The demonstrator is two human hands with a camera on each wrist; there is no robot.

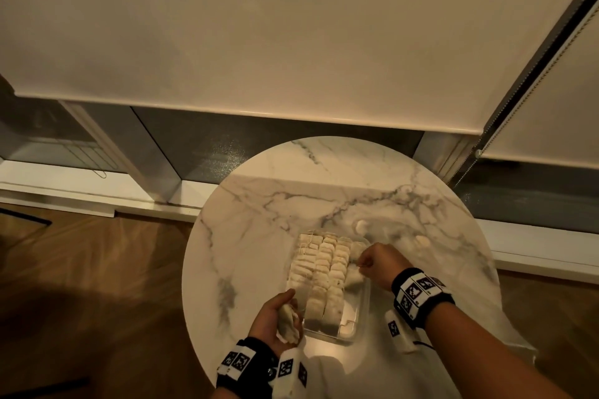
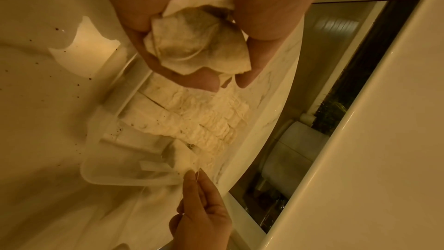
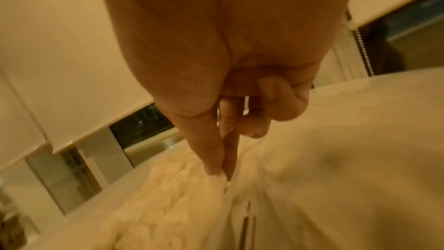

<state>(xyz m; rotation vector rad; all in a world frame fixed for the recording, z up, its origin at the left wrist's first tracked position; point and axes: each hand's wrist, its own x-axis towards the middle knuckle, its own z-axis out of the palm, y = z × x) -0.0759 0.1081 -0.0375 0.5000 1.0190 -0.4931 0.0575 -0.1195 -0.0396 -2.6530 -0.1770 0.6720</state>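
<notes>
Paper tea bags [image 2: 197, 45] fill left hand [image 1: 268, 317]; right hand [image 1: 377, 264] pinches another bag [image 2: 183, 159].

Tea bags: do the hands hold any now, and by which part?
The left hand grips a crumpled bunch of tea bags around their bodies. The right hand pinches one tea bag in the tray by its edge.

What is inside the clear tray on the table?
The tray holds tea bags packed in rows, with the right-hand row partly empty. The right hand pinches one tea bag there. Whatever lies under the packed rows is covered.
</notes>
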